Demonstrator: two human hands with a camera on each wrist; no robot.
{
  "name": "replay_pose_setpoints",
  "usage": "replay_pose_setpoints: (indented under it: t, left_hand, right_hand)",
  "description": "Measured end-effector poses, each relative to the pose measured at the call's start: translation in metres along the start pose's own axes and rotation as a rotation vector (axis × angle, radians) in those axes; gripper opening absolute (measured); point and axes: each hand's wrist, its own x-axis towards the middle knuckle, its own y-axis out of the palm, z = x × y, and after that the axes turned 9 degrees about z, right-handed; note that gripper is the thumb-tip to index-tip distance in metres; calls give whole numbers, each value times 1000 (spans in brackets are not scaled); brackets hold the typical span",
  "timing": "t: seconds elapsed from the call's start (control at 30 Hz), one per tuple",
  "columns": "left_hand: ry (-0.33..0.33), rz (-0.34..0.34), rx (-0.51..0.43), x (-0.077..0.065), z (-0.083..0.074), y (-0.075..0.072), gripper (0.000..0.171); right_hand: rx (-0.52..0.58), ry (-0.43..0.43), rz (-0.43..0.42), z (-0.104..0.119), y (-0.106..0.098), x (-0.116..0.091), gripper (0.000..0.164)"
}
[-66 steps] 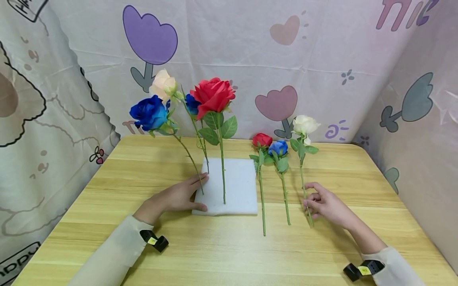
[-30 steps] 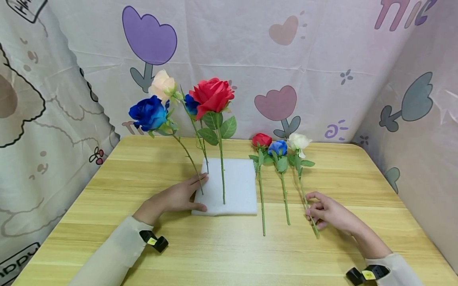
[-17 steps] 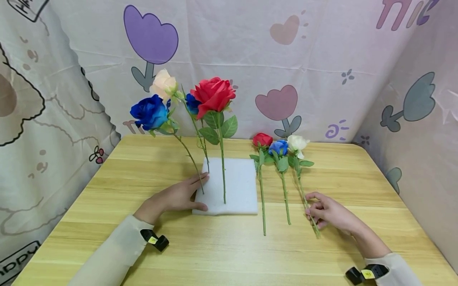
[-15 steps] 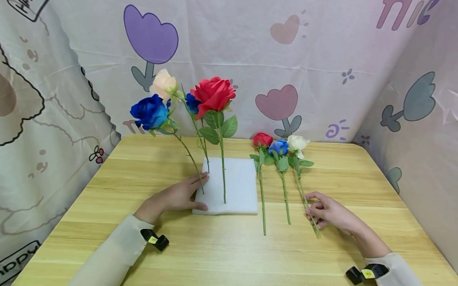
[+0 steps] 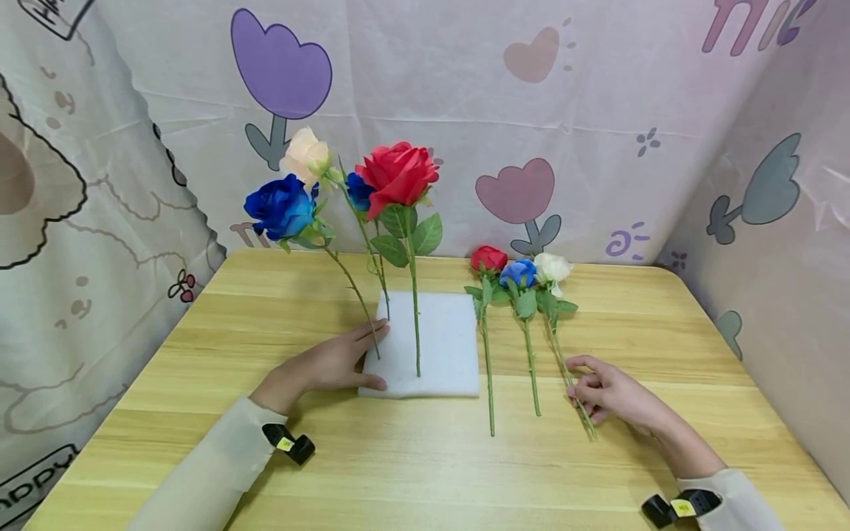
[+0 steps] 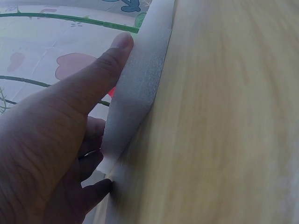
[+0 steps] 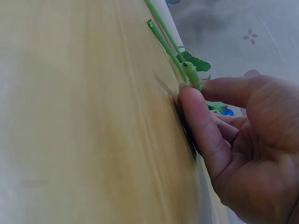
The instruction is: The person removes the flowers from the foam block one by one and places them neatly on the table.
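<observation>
A white foam block [image 5: 445, 346] lies mid-table with several artificial roses stuck in it: a big red rose [image 5: 397, 177], a dark blue rose [image 5: 282, 210], a peach rose [image 5: 307, 156] and another blue bloom partly hidden. My left hand [image 5: 335, 360] rests on the block's left side, thumb and fingers spread along it; in the left wrist view the thumb [image 6: 110, 60] lies straight along its edge. At the right, my right hand [image 5: 614, 394] pinches the lower stem of a white rose [image 5: 553, 269] between thumb and fingers. That rose lies on the table.
A small red rose [image 5: 488, 258] and a small blue rose [image 5: 518, 274] lie side by side between the block and the white rose, stems toward me. The wooden table [image 5: 425, 472] ends at a printed cloth backdrop [image 5: 432, 74]. Tall blooms lean over the block's left side.
My right hand has brought the white rose down and toward me; its bloom has swung left beside the small blue rose. My left hand and the block stay put.
</observation>
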Motion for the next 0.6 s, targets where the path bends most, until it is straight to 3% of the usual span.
replay_pose_setpoints:
  t: [0.6]
  left_hand:
    - [9,0,-13,0,-1,0,109]
  right_hand:
    - [-224,21,-97,5,5,0,55]
